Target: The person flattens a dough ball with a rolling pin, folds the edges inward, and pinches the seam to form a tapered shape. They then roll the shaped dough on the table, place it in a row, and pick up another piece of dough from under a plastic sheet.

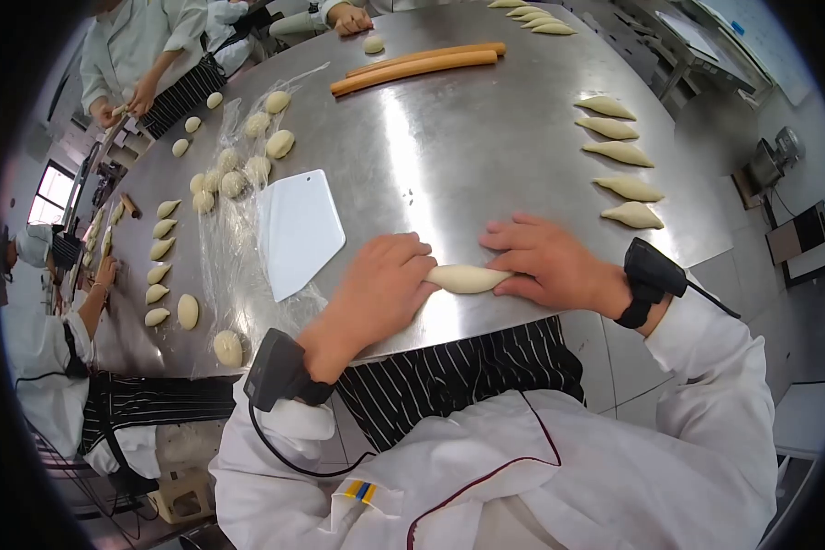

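A pale dough piece point(468, 279), thick in the middle and tapered at both ends, lies on the steel table point(449, 156) near its front edge. My left hand point(385, 282) has its fingers curled together at the dough's left end. At the right end, my right hand point(545, 264) holds the tip between thumb and fingers, the other fingers reaching over the table. Left of my hands lies a white scraper point(301, 233), partly on clear plastic film point(229, 298). Several spindle-shaped dough pieces point(628, 188) form a column at the right.
Round dough balls point(233, 184) sit under and beside the film. Two wooden rolling pins point(417, 71) lie at the back. More shaped pieces point(161, 249) line the left side. Co-workers stand at the left and far edges, one co-worker's hand point(350, 18) beside a dough ball point(373, 44).
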### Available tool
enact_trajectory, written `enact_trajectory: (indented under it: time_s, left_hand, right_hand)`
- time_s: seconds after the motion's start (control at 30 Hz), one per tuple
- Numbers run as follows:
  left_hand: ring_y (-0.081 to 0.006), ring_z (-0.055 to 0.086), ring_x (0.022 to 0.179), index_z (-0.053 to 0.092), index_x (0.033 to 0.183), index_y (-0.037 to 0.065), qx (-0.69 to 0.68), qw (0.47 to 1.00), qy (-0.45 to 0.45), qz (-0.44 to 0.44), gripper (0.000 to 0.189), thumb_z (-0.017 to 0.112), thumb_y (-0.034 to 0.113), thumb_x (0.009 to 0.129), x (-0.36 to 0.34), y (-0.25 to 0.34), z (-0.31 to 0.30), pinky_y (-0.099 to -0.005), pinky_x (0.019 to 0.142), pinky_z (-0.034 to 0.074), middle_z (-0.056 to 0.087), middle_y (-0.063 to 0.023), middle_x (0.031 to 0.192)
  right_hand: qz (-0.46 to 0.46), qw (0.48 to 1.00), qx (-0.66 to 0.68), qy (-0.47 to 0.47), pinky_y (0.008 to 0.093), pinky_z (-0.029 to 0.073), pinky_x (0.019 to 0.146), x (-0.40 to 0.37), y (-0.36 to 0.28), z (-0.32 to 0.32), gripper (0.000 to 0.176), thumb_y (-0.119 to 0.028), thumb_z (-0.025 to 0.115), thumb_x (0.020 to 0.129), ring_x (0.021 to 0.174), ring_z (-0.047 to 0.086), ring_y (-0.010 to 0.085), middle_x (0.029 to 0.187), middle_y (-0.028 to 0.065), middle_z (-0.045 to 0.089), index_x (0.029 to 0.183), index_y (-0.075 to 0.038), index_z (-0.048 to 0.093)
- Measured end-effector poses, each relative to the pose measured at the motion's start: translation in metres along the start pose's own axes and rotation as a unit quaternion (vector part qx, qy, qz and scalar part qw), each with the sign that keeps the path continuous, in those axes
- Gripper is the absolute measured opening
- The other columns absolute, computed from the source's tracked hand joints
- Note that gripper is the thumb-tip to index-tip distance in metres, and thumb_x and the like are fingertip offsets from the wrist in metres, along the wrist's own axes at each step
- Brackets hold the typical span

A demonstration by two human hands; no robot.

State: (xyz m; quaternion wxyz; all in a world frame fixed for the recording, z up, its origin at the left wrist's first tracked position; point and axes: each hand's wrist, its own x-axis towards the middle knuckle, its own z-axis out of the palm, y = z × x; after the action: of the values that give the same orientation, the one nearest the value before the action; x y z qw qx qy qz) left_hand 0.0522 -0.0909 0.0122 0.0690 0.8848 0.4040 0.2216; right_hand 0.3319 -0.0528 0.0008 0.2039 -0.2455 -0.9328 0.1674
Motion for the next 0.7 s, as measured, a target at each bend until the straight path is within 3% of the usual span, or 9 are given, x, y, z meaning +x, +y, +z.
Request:
enact_trajectory:
  time_s: [0.07,0.2,0.27,0.3,0.37,0.4,0.47,0.5,0.7]
  left_hand:
    - [-0.0297,0.060,0.104,0.068,0.101,0.005,0.036,0.986,-0.157,-0.054,0.026,0.074,0.018,0.080,0.018,0.007,-0.025,-0.0407,0.089,0.046,0.065,-0.0113,0.106]
    - [-0.0303,0.060,0.097,0.069,0.099,0.007,0.042,0.999,-0.028,0.012,0.024,0.075,0.019,0.079,0.031,-0.027,-0.023,-0.0410,0.084,0.047,0.066,-0.0106,0.100]
    - [-0.0323,0.058,0.103,0.067,0.109,0.006,0.042,0.996,-0.067,-0.045,0.042,0.080,0.026,0.074,0.032,-0.035,-0.018,-0.0406,0.089,0.047,0.064,-0.0128,0.108]
    - [-0.0323,0.058,0.103,0.067,0.109,0.006,0.043,0.996,-0.067,-0.047,0.042,0.080,0.026,0.074,0.029,-0.036,-0.017,-0.0406,0.089,0.047,0.064,-0.0128,0.108]
    - [-0.0375,0.054,0.115,0.054,0.130,0.001,0.018,0.998,-0.017,-0.053,0.081,0.086,0.039,0.066,0.025,-0.036,-0.022,-0.0423,0.098,0.044,0.057,-0.0195,0.124]
    - [-0.0375,0.054,0.115,0.054,0.130,0.001,0.028,0.999,-0.006,-0.047,0.081,0.086,0.039,0.066,0.031,-0.037,-0.022,-0.0423,0.098,0.044,0.057,-0.0195,0.124]
    - [-0.0432,0.046,0.126,0.034,0.143,-0.005,-0.012,0.996,-0.005,-0.084,0.116,0.088,0.052,0.058,0.038,-0.034,-0.012,-0.0460,0.107,0.038,0.045,-0.0278,0.137]
    - [-0.0473,0.039,0.132,0.025,0.145,-0.010,-0.011,0.996,-0.030,-0.081,0.127,0.085,0.060,0.059,0.043,-0.035,-0.005,-0.0497,0.112,0.031,0.039,-0.0332,0.141]
    - [-0.0485,0.032,0.137,0.026,0.140,-0.017,0.067,0.992,-0.048,-0.096,0.125,0.074,0.071,0.065,0.040,-0.017,0.027,-0.0535,0.114,0.025,0.035,-0.0360,0.143]
  right_hand:
    - [-0.012,0.999,0.033,0.000,0.0464,0.039,0.108,0.005,0.007,-0.004,0.028,-0.028,0.072,0.085,0.125,0.054,0.0330,0.124,0.0116,0.063,0.105,-0.008,0.069]
    - [-0.031,0.995,0.087,0.036,0.0422,0.043,0.101,0.031,0.038,-0.017,0.029,-0.024,0.074,0.083,0.120,0.056,0.0333,0.117,0.0113,0.065,0.105,-0.006,0.068]
    - [-0.010,1.000,0.004,0.030,0.0429,0.041,0.104,0.036,0.045,-0.016,0.053,-0.030,0.078,0.079,0.125,0.050,0.0354,0.125,0.0162,0.059,0.121,-0.003,0.061]
    - [-0.011,0.999,0.006,0.030,0.0429,0.041,0.104,0.034,0.046,-0.016,0.053,-0.030,0.078,0.079,0.125,0.050,0.0354,0.125,0.0162,0.059,0.121,-0.003,0.061]
    - [0.093,0.995,0.028,0.026,0.0440,0.035,0.109,0.036,0.031,-0.028,0.086,-0.043,0.080,0.075,0.133,0.041,0.0392,0.138,0.0237,0.048,0.138,0.003,0.044]
    - [0.085,0.996,0.017,0.034,0.0440,0.035,0.109,0.041,0.033,-0.029,0.086,-0.043,0.080,0.075,0.133,0.041,0.0392,0.138,0.0237,0.048,0.138,0.003,0.044]
    - [0.071,0.995,-0.051,0.042,0.0448,0.030,0.114,0.051,0.033,-0.019,0.107,-0.055,0.076,0.074,0.138,0.035,0.0423,0.145,0.0291,0.039,0.145,0.008,0.028]
    - [0.064,0.996,-0.048,0.039,0.0447,0.026,0.117,0.062,0.035,-0.013,0.107,-0.062,0.071,0.076,0.141,0.031,0.0415,0.147,0.0302,0.036,0.143,0.010,0.031]
    - [-0.004,0.997,-0.068,0.025,0.0466,0.026,0.117,0.068,0.035,0.020,0.104,-0.064,0.064,0.080,0.136,0.037,0.0439,0.143,0.0325,0.040,0.141,0.013,0.032]
